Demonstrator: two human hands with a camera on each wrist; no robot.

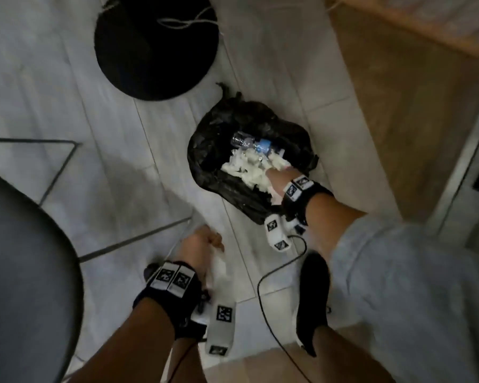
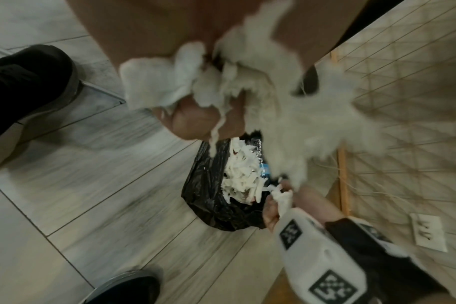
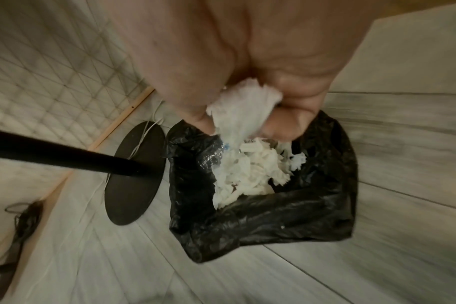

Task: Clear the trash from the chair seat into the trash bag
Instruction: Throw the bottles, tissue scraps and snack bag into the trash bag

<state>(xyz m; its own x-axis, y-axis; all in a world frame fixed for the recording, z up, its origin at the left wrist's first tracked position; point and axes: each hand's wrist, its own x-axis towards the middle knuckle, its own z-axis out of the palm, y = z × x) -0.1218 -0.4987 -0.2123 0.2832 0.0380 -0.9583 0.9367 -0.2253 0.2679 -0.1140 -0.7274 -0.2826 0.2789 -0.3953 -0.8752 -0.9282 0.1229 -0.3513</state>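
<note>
A black trash bag (image 1: 219, 150) lies open on the tiled floor, holding torn white paper (image 1: 246, 170) and a clear plastic bottle (image 1: 246, 143). My right hand (image 1: 277, 172) is over the bag's mouth and grips a wad of white paper scraps (image 3: 243, 109), seen close in the right wrist view above the bag (image 3: 273, 222). My left hand (image 1: 202, 241) is lower left of the bag, above the floor, clutching a large bunch of white paper scraps (image 2: 247, 82). The dark chair seat (image 1: 20, 272) fills the lower left of the head view.
A round black stand base (image 1: 155, 48) with a pole (image 3: 66, 156) and a white cord sits beyond the bag. My black shoe (image 1: 313, 294) is on the floor by a black cable (image 1: 271, 275). A wood-framed grid panel (image 2: 403, 102) borders the right.
</note>
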